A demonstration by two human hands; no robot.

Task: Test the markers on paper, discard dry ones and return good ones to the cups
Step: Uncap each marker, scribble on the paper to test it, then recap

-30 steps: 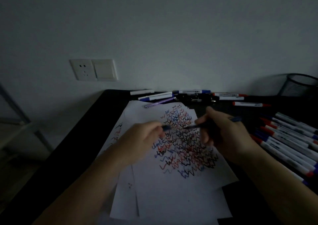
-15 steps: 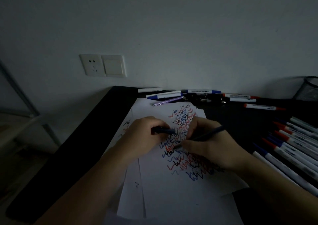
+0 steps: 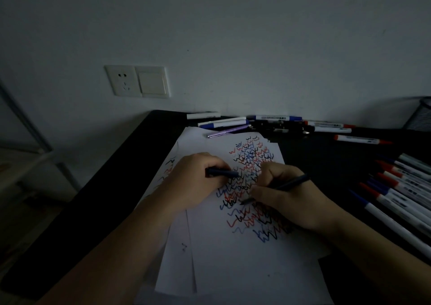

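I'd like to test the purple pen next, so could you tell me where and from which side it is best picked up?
Grip the purple pen around its middle, coming from above with fingers across its width. It lies flat and nearly crosswise at the far edge of the paper, its near side bare. The white markers lie close behind it, so a pinch from straight above likely avoids knocking them.

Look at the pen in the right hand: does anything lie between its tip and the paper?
Nothing visible does. The right hand holds the pen with its tip down among the zigzag marks on the paper. The left hand holds the cap off to the side.
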